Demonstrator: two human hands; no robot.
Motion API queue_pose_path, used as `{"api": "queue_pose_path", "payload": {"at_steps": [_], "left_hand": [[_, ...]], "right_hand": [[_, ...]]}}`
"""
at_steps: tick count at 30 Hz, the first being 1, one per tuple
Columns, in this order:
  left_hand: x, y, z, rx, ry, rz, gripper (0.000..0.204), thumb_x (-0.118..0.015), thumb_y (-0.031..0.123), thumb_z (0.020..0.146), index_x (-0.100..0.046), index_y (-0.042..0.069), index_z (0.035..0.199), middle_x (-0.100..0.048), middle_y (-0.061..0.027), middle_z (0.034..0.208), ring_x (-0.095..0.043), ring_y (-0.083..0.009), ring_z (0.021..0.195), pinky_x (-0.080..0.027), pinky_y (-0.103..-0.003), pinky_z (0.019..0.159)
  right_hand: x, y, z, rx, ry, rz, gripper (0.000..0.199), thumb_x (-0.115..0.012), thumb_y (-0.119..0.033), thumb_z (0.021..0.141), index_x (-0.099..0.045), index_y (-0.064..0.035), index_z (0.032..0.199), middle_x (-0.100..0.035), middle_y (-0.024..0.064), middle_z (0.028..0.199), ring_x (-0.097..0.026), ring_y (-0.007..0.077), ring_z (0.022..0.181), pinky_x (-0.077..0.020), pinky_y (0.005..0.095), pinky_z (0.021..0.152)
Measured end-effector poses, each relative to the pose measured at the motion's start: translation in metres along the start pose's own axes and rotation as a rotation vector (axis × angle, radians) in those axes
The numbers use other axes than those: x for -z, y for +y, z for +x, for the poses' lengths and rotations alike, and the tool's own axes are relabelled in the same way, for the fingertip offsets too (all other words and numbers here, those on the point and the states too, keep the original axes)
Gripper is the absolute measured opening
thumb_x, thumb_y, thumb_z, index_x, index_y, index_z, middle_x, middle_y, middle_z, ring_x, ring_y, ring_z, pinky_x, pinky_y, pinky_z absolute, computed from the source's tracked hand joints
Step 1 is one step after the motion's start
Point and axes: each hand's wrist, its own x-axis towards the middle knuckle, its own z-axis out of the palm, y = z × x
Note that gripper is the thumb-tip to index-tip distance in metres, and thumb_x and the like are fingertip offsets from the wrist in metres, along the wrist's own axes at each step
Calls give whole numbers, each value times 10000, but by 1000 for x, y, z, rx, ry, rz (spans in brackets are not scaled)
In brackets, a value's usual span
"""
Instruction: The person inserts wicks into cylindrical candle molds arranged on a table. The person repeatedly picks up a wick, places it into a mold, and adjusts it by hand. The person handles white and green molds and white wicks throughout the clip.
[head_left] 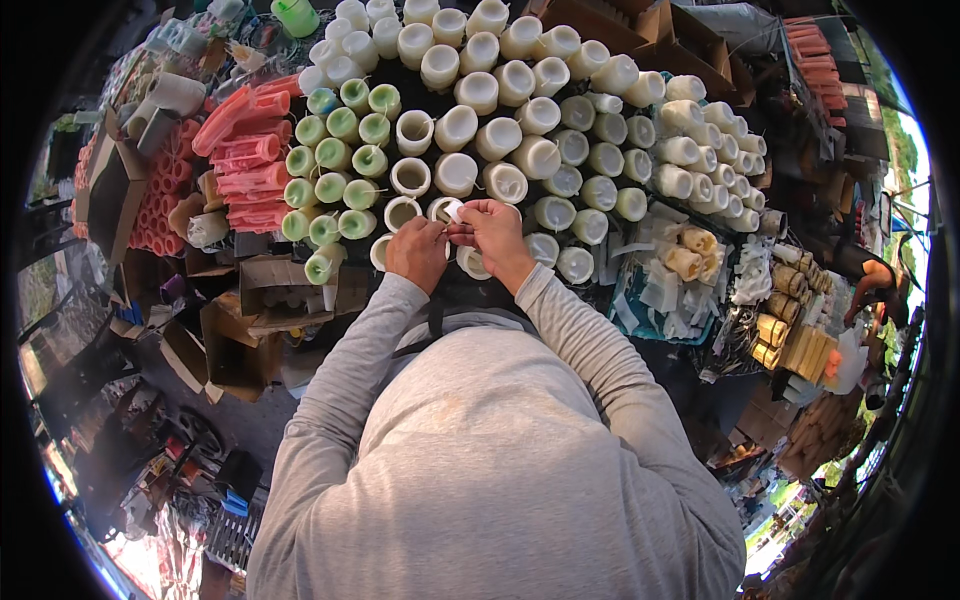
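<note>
From my remote feed, left to right: a heap of ribbed coral-pink wax candles [245, 150] lies at the table's left edge, torn brown cardboard boxes [270, 295] below it. Next come pale green cylindrical candles [335, 160] standing upright, wicks showing. At centre, my left hand [418, 252] and right hand [492, 232] meet, fingers of both pinched on a small white scrap [453, 211] — paper or wax, I can't tell at this size — held just over the hollow cream-white candle shells [412, 176]. Rows of solid cream-white pillar candles [600, 150] stretch rightward. Beyond them sits a teal tray of white wax offcuts [665, 290] — and, far right, stacked yellow-brown wax blocks [790, 335].
</note>
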Motion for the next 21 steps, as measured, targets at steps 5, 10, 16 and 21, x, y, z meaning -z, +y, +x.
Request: {"api": "queue_pose_path", "payload": {"at_steps": [5, 10, 16, 21], "left_hand": [[3, -3, 0, 48, -16, -33, 182, -784, 187, 898, -774, 61, 1028, -700, -133, 921, -705, -364, 837, -551, -481, 739], [17, 5, 4, 108, -56, -89, 295, -728, 99, 897, -719, 37, 1185, -700, -150, 972, -705, -348, 864, -557, -459, 774], [46, 43, -24, 109, -201, -485, 571, -573, -83, 870, -557, -33, 1439, -715, -207, 1182, -731, -313, 1001, -586, -403, 900], [52, 63, -23, 312, -352, -852, 621, -534, -118, 873, -494, -53, 1489, -713, -272, 1217, -748, -328, 1040, -600, -400, 938]], "right_hand": [[4, -4, -1, 14, -22, -135, 114, -697, -46, 994, -683, 32, 1075, -747, 116, 923, -752, 196, 738, -644, 309, 630], [-2, -21, -20, 108, 40, -381, 136, -718, -60, 989, -704, 28, 1092, -748, 75, 917, -726, 148, 722, -612, 275, 615], [10, -23, -73, 248, -286, -535, 317, -775, -129, 986, -690, 18, 1254, -743, 40, 1021, -690, 107, 828, -607, 264, 710], [27, -11, -78, 76, -324, -231, 304, -741, -91, 1018, -660, 35, 1282, -727, 69, 1073, -703, 127, 919, -631, 287, 780]]}}
